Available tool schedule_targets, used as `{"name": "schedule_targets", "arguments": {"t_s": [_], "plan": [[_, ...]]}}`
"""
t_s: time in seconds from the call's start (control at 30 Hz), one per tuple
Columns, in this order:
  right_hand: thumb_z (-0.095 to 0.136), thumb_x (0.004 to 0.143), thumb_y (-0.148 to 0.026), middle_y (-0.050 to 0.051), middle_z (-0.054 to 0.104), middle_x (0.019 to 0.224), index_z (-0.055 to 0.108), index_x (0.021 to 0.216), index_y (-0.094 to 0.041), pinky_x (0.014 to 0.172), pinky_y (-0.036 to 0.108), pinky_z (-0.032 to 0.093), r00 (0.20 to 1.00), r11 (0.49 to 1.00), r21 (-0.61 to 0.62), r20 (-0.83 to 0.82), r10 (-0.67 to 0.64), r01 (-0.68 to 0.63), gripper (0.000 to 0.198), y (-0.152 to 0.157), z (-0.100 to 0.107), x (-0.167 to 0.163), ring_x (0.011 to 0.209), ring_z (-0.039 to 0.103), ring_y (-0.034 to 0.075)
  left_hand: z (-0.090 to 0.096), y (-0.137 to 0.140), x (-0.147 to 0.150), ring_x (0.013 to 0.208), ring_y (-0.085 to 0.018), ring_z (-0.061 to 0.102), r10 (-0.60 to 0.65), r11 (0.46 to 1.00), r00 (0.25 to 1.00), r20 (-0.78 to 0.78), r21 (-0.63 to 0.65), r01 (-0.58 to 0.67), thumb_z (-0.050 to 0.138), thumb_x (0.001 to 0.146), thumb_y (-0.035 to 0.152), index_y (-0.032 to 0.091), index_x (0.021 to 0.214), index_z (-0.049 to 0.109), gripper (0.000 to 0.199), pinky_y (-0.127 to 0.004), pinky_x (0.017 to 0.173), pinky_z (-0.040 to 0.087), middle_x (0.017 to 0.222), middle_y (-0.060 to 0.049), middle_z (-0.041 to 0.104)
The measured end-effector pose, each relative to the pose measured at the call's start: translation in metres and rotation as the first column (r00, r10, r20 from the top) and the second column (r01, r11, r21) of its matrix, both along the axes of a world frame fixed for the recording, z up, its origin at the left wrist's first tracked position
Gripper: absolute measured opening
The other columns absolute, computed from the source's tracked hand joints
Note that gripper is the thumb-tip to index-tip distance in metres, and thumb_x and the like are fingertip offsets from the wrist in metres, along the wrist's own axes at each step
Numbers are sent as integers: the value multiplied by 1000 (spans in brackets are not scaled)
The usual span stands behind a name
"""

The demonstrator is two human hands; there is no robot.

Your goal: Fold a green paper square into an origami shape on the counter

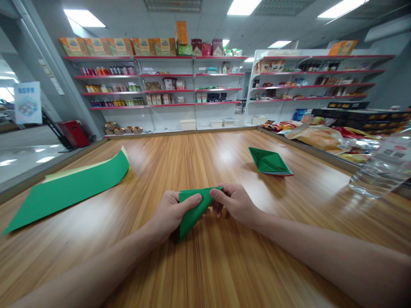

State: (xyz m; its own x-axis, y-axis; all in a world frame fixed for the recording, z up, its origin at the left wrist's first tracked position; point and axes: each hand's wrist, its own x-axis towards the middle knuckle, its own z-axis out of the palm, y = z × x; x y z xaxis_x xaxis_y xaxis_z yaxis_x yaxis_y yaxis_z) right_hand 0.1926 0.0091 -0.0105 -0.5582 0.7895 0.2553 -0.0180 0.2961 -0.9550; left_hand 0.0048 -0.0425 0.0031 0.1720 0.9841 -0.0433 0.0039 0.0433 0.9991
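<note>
Forearms angle in from both lower corners. Left hand closed, thumb on top, gripping the left side of the folded green paper triangle; right hand pinches its right tip, fingers curled. Triangle sits over the wood-grain tabletop, centre. Text on white-and-blue sign board, clear plastic bottle: unreadable.

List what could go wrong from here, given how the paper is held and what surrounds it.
The folded, roughly triangular green paper is pinched between the left hand and right hand, off the flat tabletop, so its layers might slip and the creases come out uneven.

The clear plastic bottle stands beyond the right forearm; a wide elbow swing could perhaps knock it.
</note>
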Motion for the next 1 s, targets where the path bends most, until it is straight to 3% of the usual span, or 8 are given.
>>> {"name": "schedule_targets", "arguments": {"t_s": [0.33,0.57,0.8,1.0], "plan": [[46,89,-51,3,60,57,61,68,-11,42,21,46,995,999,-17,-94,26,-28,48,-1,1,-2,46,56,10,4,-4,2,46,-9,48,10,992,997,-73,123,-1,63,79,43,10,70,71,36,-20,42,31,55,-3,63],[62,81,-43,1,63,63,60,79,-13,40,18,45,998,1000,11,-67,-1,2,31,-5,5,0,47,56,8,6,-5,2,63,-14,60,-9,986,999,-54,164,18,60,83,37,10,86,73,30,-22,55,43,76,-7,72],[46,90,-48,5,63,61,62,70,-11,41,20,43,998,995,87,-55,-43,48,45,-4,2,0,47,55,10,3,-4,1,73,-18,63,-64,983,996,-61,167,73,57,85,39,10,87,72,32,-25,64,46,77,-8,70],[44,90,-51,7,63,56,62,61,-10,37,21,40,995,996,48,-70,-68,72,53,-4,4,-1,40,53,10,3,-6,2,74,-19,64,-89,986,996,-24,142,91,58,84,38,8,88,71,33,-27,68,48,82,-11,72]]}}
